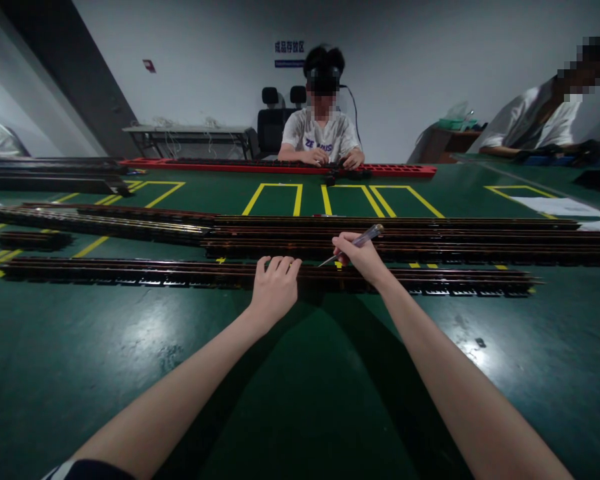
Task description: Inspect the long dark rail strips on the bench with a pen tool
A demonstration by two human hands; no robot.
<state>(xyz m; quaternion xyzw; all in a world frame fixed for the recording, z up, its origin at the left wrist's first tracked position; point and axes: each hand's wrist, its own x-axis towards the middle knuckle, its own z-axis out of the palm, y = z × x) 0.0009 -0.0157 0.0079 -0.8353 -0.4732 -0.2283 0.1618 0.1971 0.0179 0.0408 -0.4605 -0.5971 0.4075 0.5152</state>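
A long dark strip (pixel 130 273) with many small parts along it lies across the green table in front of me. My left hand (pixel 274 287) rests on it, fingers curled over its top edge. My right hand (pixel 361 257) pinches a slim screwdriver (pixel 355 243) with a clear handle, its metal tip pointing down left at the strip. More long dark strips (pixel 405 237) lie just beyond, side by side.
Yellow boxes (pixel 275 197) are marked on the green table (pixel 300 373). Across it a seated person in a headset works at a long red tray (pixel 260 167). Another person sits at the far right. Chairs and a grey bench stand by the back wall.
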